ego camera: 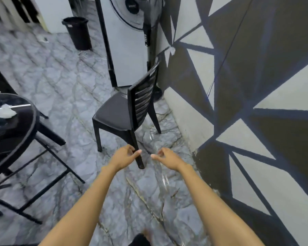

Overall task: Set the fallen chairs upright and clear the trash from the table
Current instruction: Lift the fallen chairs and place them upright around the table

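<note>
Chair point(114, 112), black and slat-backed, is seen upright; left hand point(124, 156) and right hand point(167, 157) are held loosely curled, empty; fan point(134, 5) badge is blurred unreadable.

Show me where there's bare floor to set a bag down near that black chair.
The widest bare floor lies between the round table, the black bin and the chair. A second strip runs from the chair toward the camera. It is tight between the chair and the patterned wall, near the fan.
</note>
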